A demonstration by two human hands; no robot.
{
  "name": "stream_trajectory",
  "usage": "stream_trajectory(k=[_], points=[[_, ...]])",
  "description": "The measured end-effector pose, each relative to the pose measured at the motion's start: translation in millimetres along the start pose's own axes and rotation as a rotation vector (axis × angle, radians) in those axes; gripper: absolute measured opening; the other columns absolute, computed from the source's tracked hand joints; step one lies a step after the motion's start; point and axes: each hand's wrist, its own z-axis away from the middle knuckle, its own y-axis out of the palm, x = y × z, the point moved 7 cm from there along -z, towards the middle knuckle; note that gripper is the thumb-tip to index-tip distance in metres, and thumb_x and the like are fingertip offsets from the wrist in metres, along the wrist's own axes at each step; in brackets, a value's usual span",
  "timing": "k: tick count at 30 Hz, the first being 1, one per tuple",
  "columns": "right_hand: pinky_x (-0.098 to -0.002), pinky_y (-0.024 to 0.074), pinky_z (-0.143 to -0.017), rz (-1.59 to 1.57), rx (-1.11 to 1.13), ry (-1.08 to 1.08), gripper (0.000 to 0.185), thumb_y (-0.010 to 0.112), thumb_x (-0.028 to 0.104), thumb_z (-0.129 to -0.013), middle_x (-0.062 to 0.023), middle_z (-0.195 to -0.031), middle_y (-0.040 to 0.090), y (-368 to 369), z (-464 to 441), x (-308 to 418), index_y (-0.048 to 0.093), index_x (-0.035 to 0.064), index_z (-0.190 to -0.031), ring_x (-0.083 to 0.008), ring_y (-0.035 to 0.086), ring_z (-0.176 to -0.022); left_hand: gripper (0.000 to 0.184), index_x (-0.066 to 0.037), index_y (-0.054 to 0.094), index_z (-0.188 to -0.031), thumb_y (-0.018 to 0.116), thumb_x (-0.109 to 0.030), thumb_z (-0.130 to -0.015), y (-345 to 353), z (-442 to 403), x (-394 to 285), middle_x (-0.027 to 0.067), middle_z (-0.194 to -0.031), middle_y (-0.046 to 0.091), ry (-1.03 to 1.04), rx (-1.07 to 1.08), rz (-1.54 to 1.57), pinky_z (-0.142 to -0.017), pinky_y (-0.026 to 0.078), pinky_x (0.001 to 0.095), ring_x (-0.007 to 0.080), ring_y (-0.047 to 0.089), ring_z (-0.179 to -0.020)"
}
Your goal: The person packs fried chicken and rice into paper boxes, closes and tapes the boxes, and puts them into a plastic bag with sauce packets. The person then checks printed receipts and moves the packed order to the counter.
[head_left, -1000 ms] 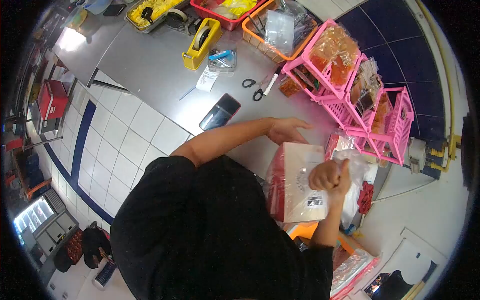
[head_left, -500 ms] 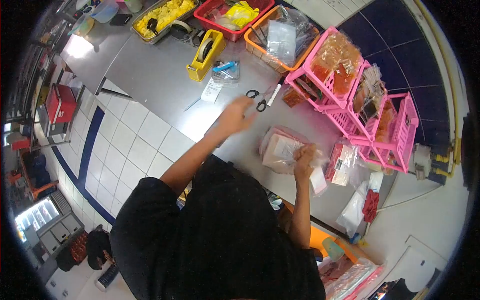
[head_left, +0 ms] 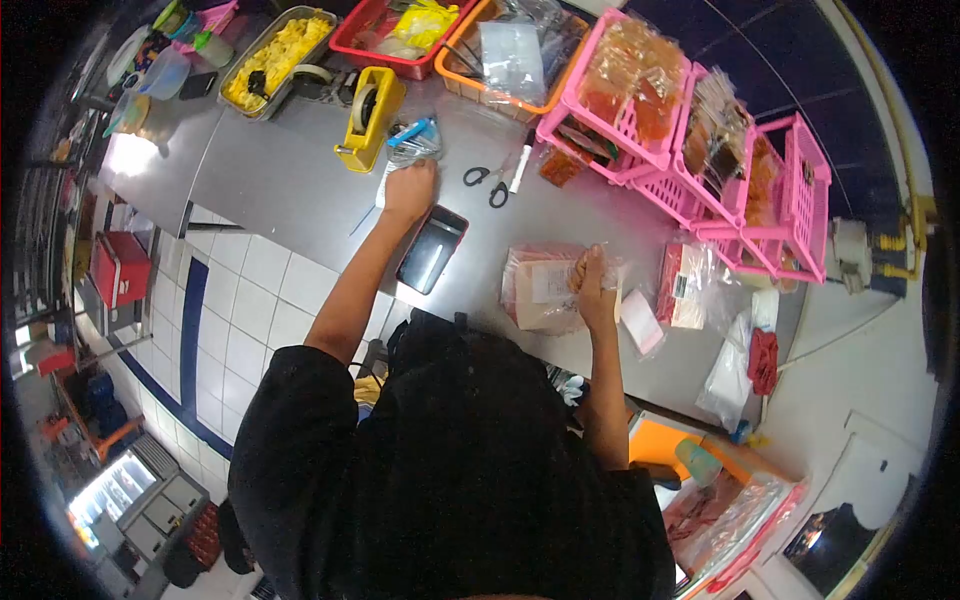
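Note:
My left hand (head_left: 410, 187) is closed at the white paper slip (head_left: 376, 192), just below the small clear tray of pens (head_left: 414, 140); what its fingers hold is hidden. With closed fingers, my right hand (head_left: 591, 272) grips the gathered plastic of a clear bag around a pink and cream box (head_left: 545, 290) resting on the metal table. A dark phone (head_left: 432, 250) lies below my left hand. Black scissors (head_left: 490, 186) and a white marker (head_left: 520, 168) are between the hands, farther back.
A yellow tape dispenser (head_left: 371, 118), a tray of yellow food (head_left: 277, 62), a red basket (head_left: 398, 66) and an orange basket (head_left: 500, 95) line the back. Pink racks (head_left: 700, 215) hold packets at the right. Another wrapped box (head_left: 686, 285) and a white packet (head_left: 641, 322) lie nearby.
The bagged box has gone from a raised position down onto the table. My left hand has moved from beside it across to the paper slip and closed. My right hand still grips the bag.

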Motion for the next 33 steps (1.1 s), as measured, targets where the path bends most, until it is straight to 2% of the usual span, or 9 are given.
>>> stream_trajectory(k=[1, 4, 7, 10, 13, 17, 26, 31, 33], points=[[-0.0259, 0.0285, -0.051, 0.028, -0.024, -0.01, 0.041, 0.039, 0.038, -0.109, 0.0043, -0.064, 0.03, -2.6, 1.0, 0.0, 0.04, 0.0134, -0.076, -0.0074, 0.029, -0.056, 0.015, -0.006, 0.064, -0.097, 0.055, -0.014, -0.088, -1.9, 0.8, -3.9, 0.016, -0.09, 0.07, 0.023, -0.008, 0.03, -0.063, 0.057, 0.0458, 0.0351, 0.07, -0.072], [-0.0274, 0.0466, -0.063, 0.101, -0.171, -0.018, 0.039, 0.055, 0.039, -0.102, -0.0008, -0.075, 0.059, -29.7, -1.5, -43.3, 0.065, 0.0027, -0.095, -0.0119, 0.055, -0.067, 0.009, -0.006, 0.064, -0.09, 0.06, -0.011, -0.085, -49.4, 16.0, -35.3, 0.0154, -0.089, 0.069, 0.108, -0.106, 0.218, -0.065, 0.056, 0.0429, 0.0328, 0.069, -0.07], [-0.0295, 0.0514, -0.074, 0.637, -0.016, -0.076, 0.035, 0.064, 0.034, -0.096, -0.0063, -0.089, 0.071, 4.4, 0.6, 32.6, 0.07, 0.0019, -0.108, -0.0153, 0.064, -0.078, 0.011, -0.005, 0.068, -0.092, 0.064, -0.013, -0.086, -86.5, 28.5, -82.9, 0.014, -0.089, 0.069, 0.077, 0.014, 0.649, -0.063, 0.054, 0.0432, 0.0322, 0.068, -0.071], [-0.0322, 0.0519, -0.076, 0.516, -0.134, -0.175, 0.028, 0.069, 0.03, -0.092, -0.0082, -0.089, 0.073, -2.6, -5.4, 13.3, 0.072, 0.0048, -0.103, -0.0168, 0.066, -0.079, 0.012, -0.004, 0.07, -0.093, 0.069, -0.013, -0.085, -105.4, 32.3, -132.5, 0.0119, -0.089, 0.07, 0.225, 0.094, 0.782, -0.063, 0.052, 0.043, 0.0329, 0.067, -0.073], [-0.0353, 0.052, -0.079, 0.654, -0.166, -0.142, 0.027, 0.069, 0.029, -0.092, -0.0091, -0.089, 0.073, -1.0, -3.2, 23.3, 0.073, 0.0052, -0.102, -0.0197, 0.068, -0.082, 0.011, -0.005, 0.07, -0.092, 0.068, -0.013, -0.086, -122.2, 31.7, -166.8, 0.0108, -0.088, 0.07, 0.45, 0.026, 0.695, -0.064, 0.053, 0.0418, 0.0329, 0.067, -0.076], [-0.0349, 0.0512, -0.081, 0.415, -0.173, -0.129, 0.026, 0.068, 0.029, -0.093, -0.0085, -0.091, 0.073, -0.5, 0.1, 23.7, 0.073, 0.0048, -0.101, -0.0199, 0.068, -0.083, 0.011, -0.004, 0.071, -0.092, 0.067, -0.013, -0.087, -115.0, 32.4, -180.9, 0.0112, -0.087, 0.07, 0.584, 0.038, 0.588, -0.066, 0.054, 0.0394, 0.0311, 0.068, -0.073], [-0.0382, 0.0496, -0.08, 0.517, -0.274, -0.119, 0.024, 0.071, 0.03, -0.089, -0.0093, -0.088, 0.071, -7.7, 0.2, 14.6, 0.073, 0.0068, -0.096, -0.0227, 0.066, -0.081, 0.009, -0.006, 0.066, -0.094, 0.064, -0.012, -0.088, -112.4, 35.0, -188.0, 0.0107, -0.078, 0.064, 0.746, 0.016, 0.422, -0.064, 0.053, 0.0412, 0.0297, 0.066, -0.071], [-0.0385, 0.0492, -0.08, 0.499, -0.346, -0.138, 0.021, 0.07, 0.026, -0.09, -0.0095, -0.085, 0.069, -17.3, -3.3, -2.6, 0.07, 0.0062, -0.096, -0.0231, 0.064, -0.083, 0.006, -0.006, 0.062, -0.09, 0.062, -0.012, -0.089, -97.6, 27.2, -170.1, 0.0116, -0.08, 0.062, 0.681, 0.026, 0.403, -0.063, 0.053, 0.0429, 0.0321, 0.065, -0.072], [-0.0318, 0.0473, -0.069, 0.468, -0.404, -0.288, 0.02, 0.069, 0.022, -0.092, -0.0042, -0.079, 0.065, -16.1, 0.0, 7.9, 0.067, 0.0031, -0.096, -0.0148, 0.059, -0.074, 0.006, -0.006, 0.061, -0.089, 0.062, -0.012, -0.089, -91.7, 23.3, -164.8, 0.0121, -0.08, 0.062, 0.645, 0.037, 0.401, -0.063, 0.053, 0.0437, 0.0331, 0.065, -0.072]])
